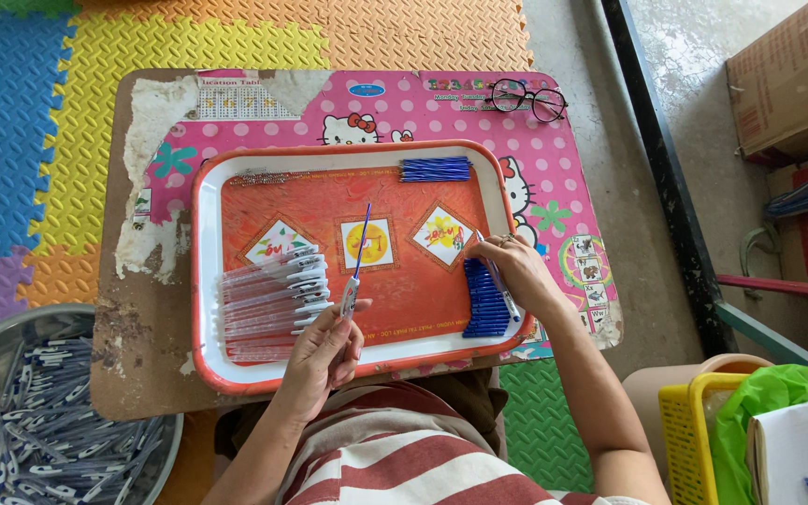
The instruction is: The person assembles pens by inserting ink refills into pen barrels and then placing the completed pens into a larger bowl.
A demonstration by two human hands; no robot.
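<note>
Pinched in the left hand [324, 351] is a half-assembled pen [354, 271], blue refill upward, over the orange tray [200, 281]. Clear barrels [273, 299] are fanned beside it. Blue caps [484, 301] are touched by the right hand [516, 271], fingers closing on one.

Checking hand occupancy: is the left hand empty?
No, the left hand holds a clear pen barrel with a blue refill sticking up from it, over the orange tray.
</note>
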